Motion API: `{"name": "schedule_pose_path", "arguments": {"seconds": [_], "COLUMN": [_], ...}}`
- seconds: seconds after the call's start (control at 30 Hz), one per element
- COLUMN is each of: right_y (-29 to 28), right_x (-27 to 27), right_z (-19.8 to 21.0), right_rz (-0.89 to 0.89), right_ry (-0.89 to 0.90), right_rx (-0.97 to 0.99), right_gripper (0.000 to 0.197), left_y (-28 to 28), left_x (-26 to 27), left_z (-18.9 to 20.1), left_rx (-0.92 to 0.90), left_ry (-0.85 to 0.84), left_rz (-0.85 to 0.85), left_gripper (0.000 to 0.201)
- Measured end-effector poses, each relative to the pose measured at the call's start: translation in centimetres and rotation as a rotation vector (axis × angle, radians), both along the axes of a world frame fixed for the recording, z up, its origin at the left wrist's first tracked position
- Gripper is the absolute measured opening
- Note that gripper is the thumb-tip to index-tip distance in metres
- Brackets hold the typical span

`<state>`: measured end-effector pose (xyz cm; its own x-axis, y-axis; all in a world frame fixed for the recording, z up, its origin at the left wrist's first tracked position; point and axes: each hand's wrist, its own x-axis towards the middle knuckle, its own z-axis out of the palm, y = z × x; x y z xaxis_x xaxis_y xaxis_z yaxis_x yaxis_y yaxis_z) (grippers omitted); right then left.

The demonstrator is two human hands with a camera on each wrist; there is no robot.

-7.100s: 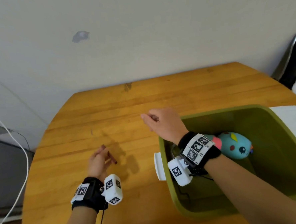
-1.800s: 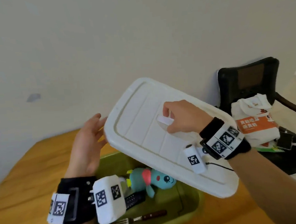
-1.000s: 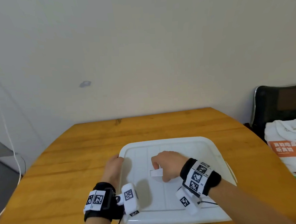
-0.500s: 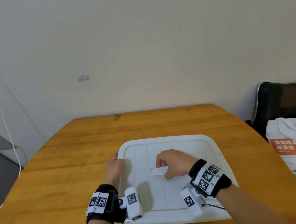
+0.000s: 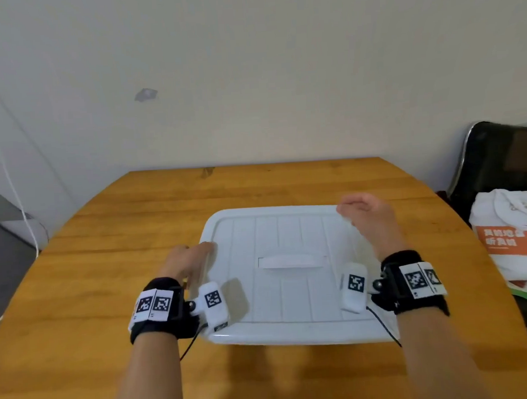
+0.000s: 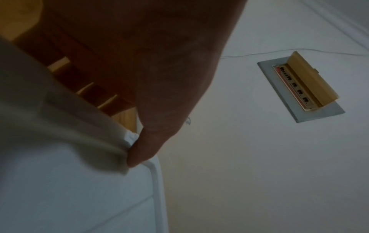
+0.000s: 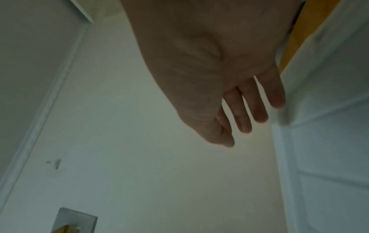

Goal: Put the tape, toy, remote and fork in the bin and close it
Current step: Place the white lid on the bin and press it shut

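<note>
The bench (image 5: 134, 232) carries the bin, hidden under its white lid (image 5: 292, 293), which lies flat over it with the handle (image 5: 292, 261) untouched at its middle. The tape, toy, remote and fork are out of sight. The left hand (image 5: 187, 265) rests against the lid's left edge, thumb on the rim, its grip slack with fingers fairly straight. The right hand (image 5: 369, 217) hovers above the lid's far right corner, grip relaxed, fingers loose and holding nothing.

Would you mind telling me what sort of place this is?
Probably a plain home room: a round wooden table against a bare off-white wall, and a black chair piled with printed bags.
</note>
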<state>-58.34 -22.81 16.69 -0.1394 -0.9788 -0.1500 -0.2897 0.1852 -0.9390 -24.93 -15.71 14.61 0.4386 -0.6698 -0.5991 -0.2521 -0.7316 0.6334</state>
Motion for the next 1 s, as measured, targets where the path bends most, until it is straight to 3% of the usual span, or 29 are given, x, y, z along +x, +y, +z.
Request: {"name": "schedule_pose_path", "arguments": {"seconds": [0.1, 0.27, 0.33, 0.43, 0.63, 0.9, 1.0], "right_y": [0.9, 2.5, 3.3, 3.9, 3.8, 3.5, 3.4], "right_x": [-2.1, -3.8, -4.0, -4.4, -6.0, -5.2, -5.1], "right_z": [-0.4, -1.5, -1.9, -2.3, -2.9, -2.4, -2.2], "right_rz": [-0.141, -0.092, -0.09, -0.103, -0.15, -0.102, -0.084], "right_ry": [0.193, 0.385, 0.342, 0.291, 0.37, 0.64, 0.661], "right_rx": [0.024, 0.343, 0.434, 0.474, 0.452, 0.329, 0.318], "right_gripper": [0.031, 0.072, 0.067, 0.039, 0.057, 0.049, 0.047], "left_y": [0.3, 0.3, 0.3, 0.1, -0.1, -0.4, -0.5], "left_x": [0.5, 0.9, 0.8, 0.7, 0.5, 0.2, 0.1], "left_z": [-0.7, -1.1, -1.0, -1.3, -1.9, -2.3, -2.5], "left_rx": [0.005, 0.009, 0.003, -0.035, -0.019, 0.009, 0.015], "left_ry": [-0.062, -0.238, -0.352, -0.428, -0.445, -0.653, -0.676], "left_rz": [-0.022, -0.061, -0.099, -0.118, -0.162, -0.226, -0.231], "left_gripper": [0.057, 0.065, 0.063, 0.063, 0.054, 0.056, 0.057]}}
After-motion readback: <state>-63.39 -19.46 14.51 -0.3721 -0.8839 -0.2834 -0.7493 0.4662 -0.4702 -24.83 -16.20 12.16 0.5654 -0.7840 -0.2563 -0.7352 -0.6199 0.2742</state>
